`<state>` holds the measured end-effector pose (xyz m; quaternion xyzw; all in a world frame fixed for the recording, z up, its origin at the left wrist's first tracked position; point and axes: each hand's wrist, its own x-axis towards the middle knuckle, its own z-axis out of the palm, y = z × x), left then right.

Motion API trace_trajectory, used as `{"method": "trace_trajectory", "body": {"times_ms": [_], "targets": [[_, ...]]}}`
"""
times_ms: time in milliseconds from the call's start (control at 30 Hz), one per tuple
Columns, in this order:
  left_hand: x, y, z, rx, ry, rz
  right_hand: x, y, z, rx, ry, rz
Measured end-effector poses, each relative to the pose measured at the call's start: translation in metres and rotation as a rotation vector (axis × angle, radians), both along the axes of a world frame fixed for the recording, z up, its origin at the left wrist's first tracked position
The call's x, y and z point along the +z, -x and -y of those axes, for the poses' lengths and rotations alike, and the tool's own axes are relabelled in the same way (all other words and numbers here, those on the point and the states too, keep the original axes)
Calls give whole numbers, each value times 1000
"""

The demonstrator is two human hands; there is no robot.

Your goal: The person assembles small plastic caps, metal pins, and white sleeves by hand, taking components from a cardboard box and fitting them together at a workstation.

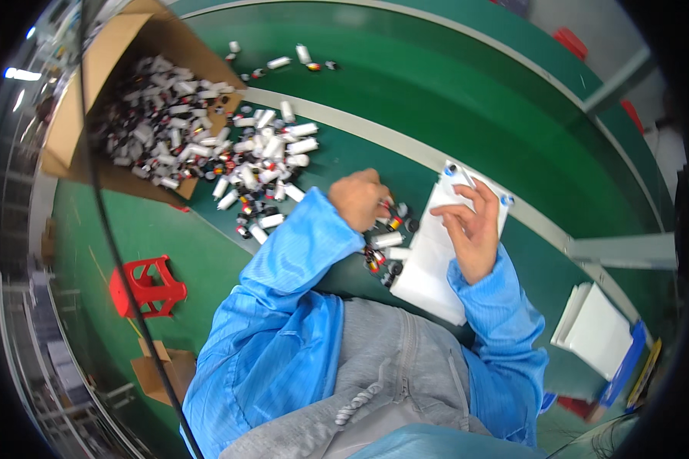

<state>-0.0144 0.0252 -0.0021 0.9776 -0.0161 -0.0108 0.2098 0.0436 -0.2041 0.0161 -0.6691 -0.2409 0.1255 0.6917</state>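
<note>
Op, by the look of it you're nowhere near done. The big heap of bottles, white w/ dark & red bits mixed in, spills from the tipped cardboard box onto the green table to your L, and the box itself holds lots more. So most of the qty is prob. left to handle.

Set apart in front of you is a small bunch of bottles, incl. dark pcs, between the heap and the white stack. I'd take that as the current batch. A few stray bottles lie on the far side, past the pale rail, well apart from the rest.

Your L hand is at the upper L edge of the small bunch, fingers curled down; can't tell if it's gripping a pc, as the fingertips are mostly hidden. Your R hand is over the white stack, fingers bent & spread, thumb near the index; can't tell if smth thin is pinched there.

As for what's done: no obvious finished pcs near your hands. A 2nd white stack sits off to your R, but whether it's done work or spare stock, can't say.
</note>
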Motion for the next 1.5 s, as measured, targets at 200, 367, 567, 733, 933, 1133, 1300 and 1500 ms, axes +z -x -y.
{"method": "trace_trajectory", "body": {"times_ms": [200, 367, 567, 733, 933, 1133, 1300, 1500], "targets": [[17, 1, 16, -7, 100, 235, -6, -1, 4, 20, -39, -76], [26, 12, 51, 24, 1252, 240, -8, 4, 3, 173, 12, 225], [29, 17, 55, 132, 1619, 72, 3, 4, 6, 163, -103, -89], [37, 21, 50, -47, 302, 573, 20, 0, 4, 162, -277, -241], [37, 17, 60, -11, 75, 542, 16, 9, 6, 120, -96, -26], [13, 12, 61, 153, 1403, 21, 12, 8, 12, 104, 69, 192], [9, 12, 46, 74, 1959, -453, 14, -1, 16, 69, 122, 279], [11, 15, 53, 56, 2132, -751, 7, -7, 10, -14, 107, 312]]}}
